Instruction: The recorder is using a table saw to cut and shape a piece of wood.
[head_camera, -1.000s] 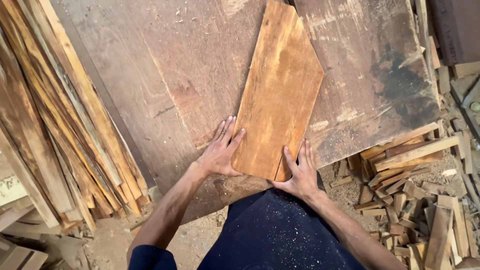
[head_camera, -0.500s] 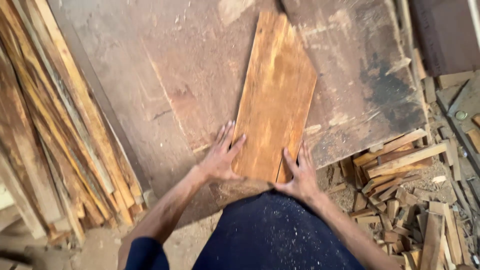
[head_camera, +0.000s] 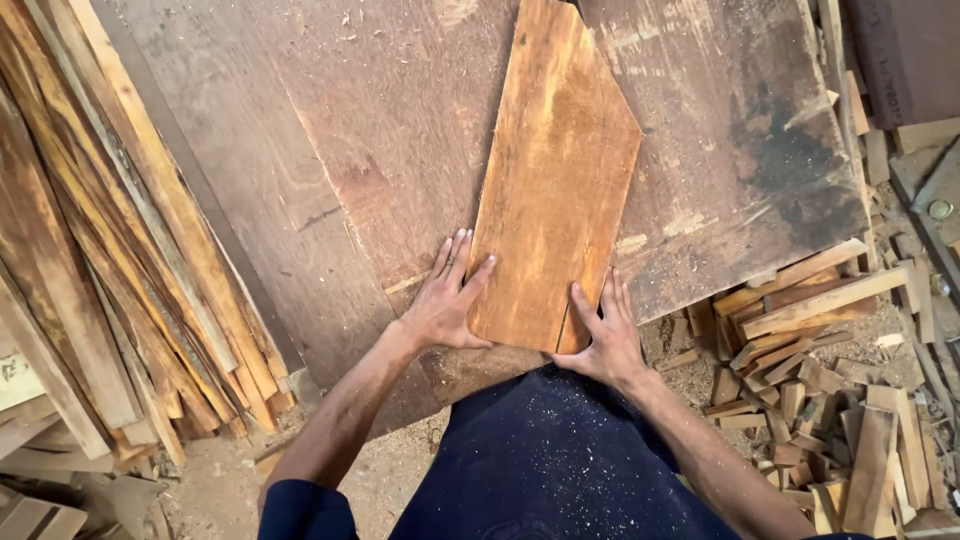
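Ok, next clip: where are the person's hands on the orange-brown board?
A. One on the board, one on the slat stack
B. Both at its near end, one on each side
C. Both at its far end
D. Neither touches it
B: the left hand and right hand flank the near end of the board, fingers touching its edges.

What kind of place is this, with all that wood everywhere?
Most likely a woodworking shop. Both hands press a flat orange-brown board onto a big worn wooden table. Long wooden strips lean in a stack on the left, and short offcuts lie heaped in sawdust on the right.
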